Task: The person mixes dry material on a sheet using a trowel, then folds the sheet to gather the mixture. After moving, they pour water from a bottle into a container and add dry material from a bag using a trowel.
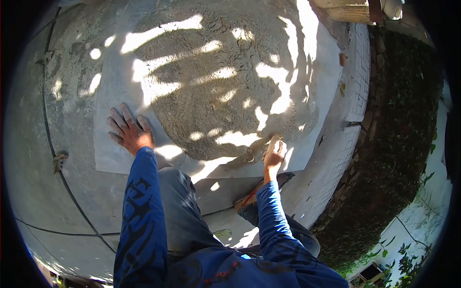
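Kneeling at the near edge of a pale sheet (pixel 113 158) spread on concrete ground (pixel 43 192), the person works over a broad grey mound (pixel 225 81) of what looks like sand or dry mortar mix, which sits in the middle of the sheet and fills most of it. Starting at the left, a thin cable (pixel 48 129) curves across the ground with a knot (pixel 58 161) close to the sheet's corner; a knee or foot catching it could tug the sheet and spill the heap. The left hand (pixel 129 132) lies flat with fingers spread on the sheet, just beside the mound's near-left rim, its grip released and holding nothing. Because weight rests on that palm, the sheet could slide or crease under it, and loose grains beneath could make the hand skid. Dappled sun and leaf shadow mottle the mound, so its true edge is hard to read, and a sweep could easily push material off the sheet onto the ground. Further right, the right hand (pixel 273 156) is closed around a small flat tool (pixel 272 141), probably wooden, pressed at the mound's near-right edge; what the tool is cannot be told for sure. Digging too steeply there could snag or tear the sheet. Beyond it, the sheet's right edge runs close to a brick border (pixel 355 86) and a planted bed (pixel 398 120), where scattered mix would be lost.
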The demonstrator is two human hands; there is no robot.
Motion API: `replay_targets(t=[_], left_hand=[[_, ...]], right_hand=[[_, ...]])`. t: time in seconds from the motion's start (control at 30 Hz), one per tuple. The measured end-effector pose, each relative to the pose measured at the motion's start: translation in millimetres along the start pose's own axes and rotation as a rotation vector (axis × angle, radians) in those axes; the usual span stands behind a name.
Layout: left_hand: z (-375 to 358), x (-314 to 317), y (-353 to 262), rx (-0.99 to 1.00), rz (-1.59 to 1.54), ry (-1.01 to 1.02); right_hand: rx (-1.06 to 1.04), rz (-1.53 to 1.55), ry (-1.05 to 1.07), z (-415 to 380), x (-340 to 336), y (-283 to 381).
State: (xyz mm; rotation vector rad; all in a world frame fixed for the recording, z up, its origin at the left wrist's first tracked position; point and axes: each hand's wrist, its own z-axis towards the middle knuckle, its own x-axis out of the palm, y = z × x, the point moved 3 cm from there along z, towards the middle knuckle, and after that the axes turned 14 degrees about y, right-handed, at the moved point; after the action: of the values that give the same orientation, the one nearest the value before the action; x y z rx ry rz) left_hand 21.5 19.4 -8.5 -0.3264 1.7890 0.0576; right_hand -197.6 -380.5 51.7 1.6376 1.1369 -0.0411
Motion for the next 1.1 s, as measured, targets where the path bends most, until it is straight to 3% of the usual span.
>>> replay_targets(t=[0.07, 0.1, 0.13, 0.23, 0.37, 0.5, 0.67, 0.93, 1.0, 1.07, 1.1], left_hand=[[1, 2, 2, -0.027, -0.007, 0.021], [2, 1, 2, -0.036, 0.000, 0.037], [2, 1, 2, -0.044, 0.007, 0.053], [2, 1, 3, -0.045, -0.022, 0.046], [2, 2, 4, -0.063, -0.001, 0.089], [2, 0, 3, -0.045, -0.012, 0.063], [1, -1, 2, -0.040, -0.008, 0.063], [2, 3, 2, -0.052, 0.032, 0.070], [1, 3, 2, -0.045, 0.033, 0.061], [1, 2, 1, -0.040, 0.025, 0.033], [0, 2, 1, -0.031, 0.025, 0.034]], right_hand=[[0.032, -0.184, 0.061, -3, 22, 28], [-0.352, -0.476, 0.053, 7, 24, 15], [-0.162, -0.095, 0.139, -10, 51, 66], [-0.039, 0.190, 0.347, -9, 85, 98], [-0.003, 0.283, 0.520, -3, 104, 135], [0.102, 0.320, 0.491, -13, 105, 164], [0.075, 0.362, 0.454, -18, 89, 193], [-0.212, 0.010, 0.448, 18, 62, 235], [-0.311, -0.150, 0.418, 23, 55, 243], [-0.275, -0.232, 0.368, 18, 49, 252], [-0.379, -0.389, 0.274, 18, 45, 255]])
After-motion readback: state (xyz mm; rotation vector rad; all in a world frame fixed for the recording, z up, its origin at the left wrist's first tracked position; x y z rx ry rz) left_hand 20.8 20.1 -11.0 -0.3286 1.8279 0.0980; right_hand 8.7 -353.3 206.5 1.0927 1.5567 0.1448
